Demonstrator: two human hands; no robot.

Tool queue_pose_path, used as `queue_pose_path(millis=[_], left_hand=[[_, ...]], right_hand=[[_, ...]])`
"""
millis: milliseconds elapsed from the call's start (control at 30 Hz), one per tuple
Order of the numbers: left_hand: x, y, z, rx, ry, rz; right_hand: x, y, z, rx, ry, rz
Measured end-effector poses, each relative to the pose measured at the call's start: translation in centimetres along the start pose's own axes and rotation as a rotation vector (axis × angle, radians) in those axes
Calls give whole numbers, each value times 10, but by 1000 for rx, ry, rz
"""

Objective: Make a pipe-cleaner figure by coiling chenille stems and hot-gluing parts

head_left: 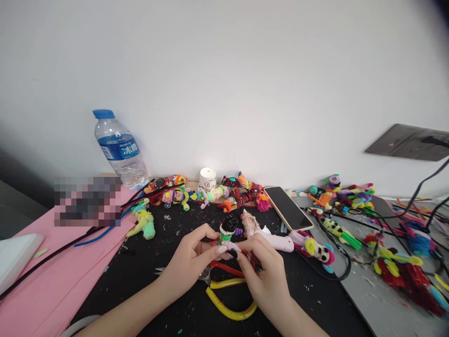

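Note:
Both hands meet over the black mat, pinching a small pipe-cleaner doll with a black top, a green band and lilac parts (228,229). My left hand (189,257) is closed on its left side, thumb pressing the lilac part. My right hand (264,264) closes on the same lilac part from the right; the fingers hide some of it. Beneath the hands lie a cutting tool with yellow handles (229,311) and another with red handles (224,267), both partly covered. Just behind my right hand rests a pale pink glue gun (278,241).
Several pipe-cleaner dolls (245,192) line the wall, with more on the grey surface at right (342,234). A phone (289,208), a paper cup (207,179) and a water bottle (121,152) stand or lie behind. Pink sheets (84,252) cover the left; cables (340,276) run at right.

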State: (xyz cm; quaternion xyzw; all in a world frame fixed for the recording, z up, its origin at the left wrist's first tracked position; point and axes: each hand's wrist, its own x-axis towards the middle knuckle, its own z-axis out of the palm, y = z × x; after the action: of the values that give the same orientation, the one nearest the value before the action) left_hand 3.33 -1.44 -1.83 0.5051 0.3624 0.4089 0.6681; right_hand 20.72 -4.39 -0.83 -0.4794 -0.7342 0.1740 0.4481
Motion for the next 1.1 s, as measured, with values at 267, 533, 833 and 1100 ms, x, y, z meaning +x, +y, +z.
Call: queue_pose_path(millis=[267, 533, 833, 1100], left_hand=[[2, 0, 0, -22, 2, -13], [3, 8, -4, -39, 118, 9], [18, 11, -32, -130, 467, 158], [20, 10, -34, -146, 461, 159]], right_hand=[[2, 0, 0, -11, 25, -11], [4, 5, -7, -48, 45, 29], [87, 27, -28, -642, -148, 257], [133, 33, 5, -789, -280, 478]])
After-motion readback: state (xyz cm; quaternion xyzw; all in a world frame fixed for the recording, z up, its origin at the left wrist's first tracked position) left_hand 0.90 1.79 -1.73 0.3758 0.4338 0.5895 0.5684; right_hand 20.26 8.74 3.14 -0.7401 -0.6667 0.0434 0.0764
